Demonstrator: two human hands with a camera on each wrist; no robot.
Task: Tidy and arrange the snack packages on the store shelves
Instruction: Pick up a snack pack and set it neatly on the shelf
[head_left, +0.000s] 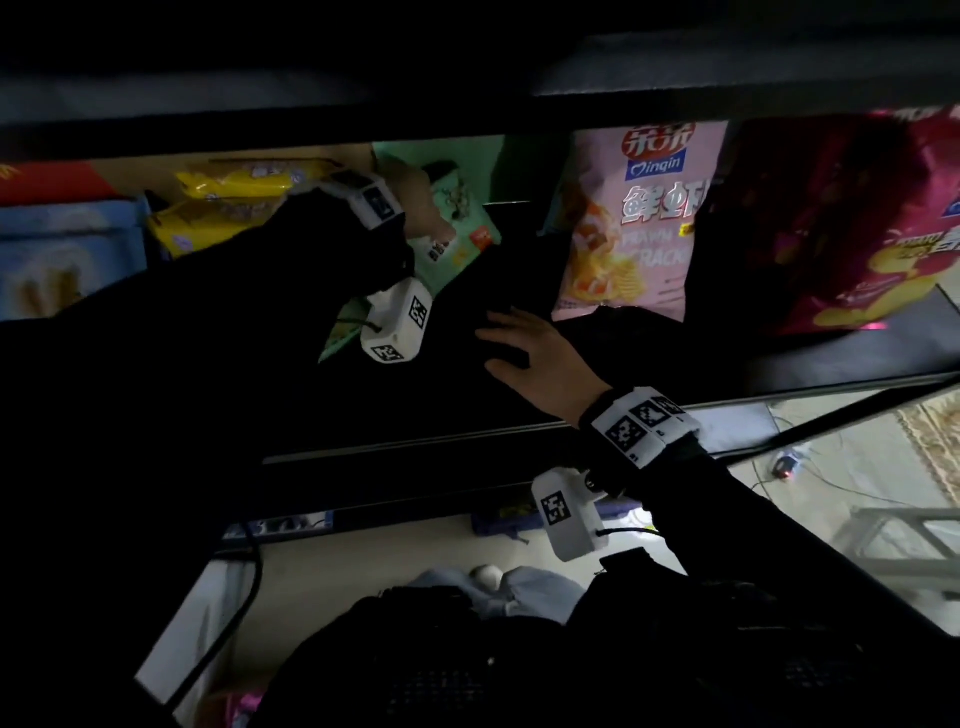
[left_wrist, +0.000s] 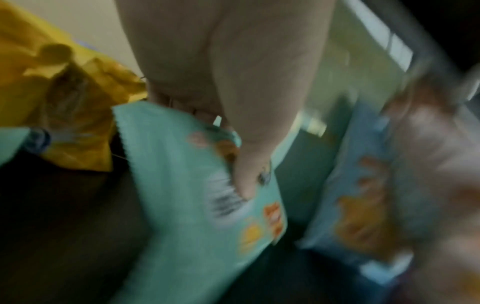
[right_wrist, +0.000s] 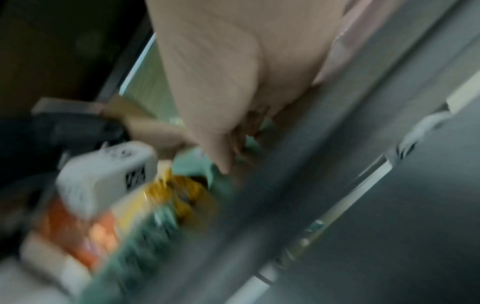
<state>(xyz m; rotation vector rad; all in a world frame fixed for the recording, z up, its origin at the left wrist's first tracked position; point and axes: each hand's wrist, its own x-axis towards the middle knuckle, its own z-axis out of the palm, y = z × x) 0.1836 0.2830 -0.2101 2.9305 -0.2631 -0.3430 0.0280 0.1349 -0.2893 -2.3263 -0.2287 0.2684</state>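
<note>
Head view shows the left hand (head_left: 415, 205) pinching a mint-green snack bag (head_left: 457, 228), tilted above the dark shelf (head_left: 519, 405) between the yellow packs (head_left: 228, 202) and the pink prawn-cracker bag (head_left: 639, 223). The right hand (head_left: 540, 358) hovers just in front, fingers spread, holding nothing. Left wrist view, blurred, confirms the grip: thumb (left_wrist: 249, 164) pressed on the bag's face, fingers behind it. Right wrist view is too smeared for detail; the fingers look relaxed over the shelf. Doing this well probably means standing the green bag upright in the gap, face forward, with the free hand steadying its lower edge.
</note>
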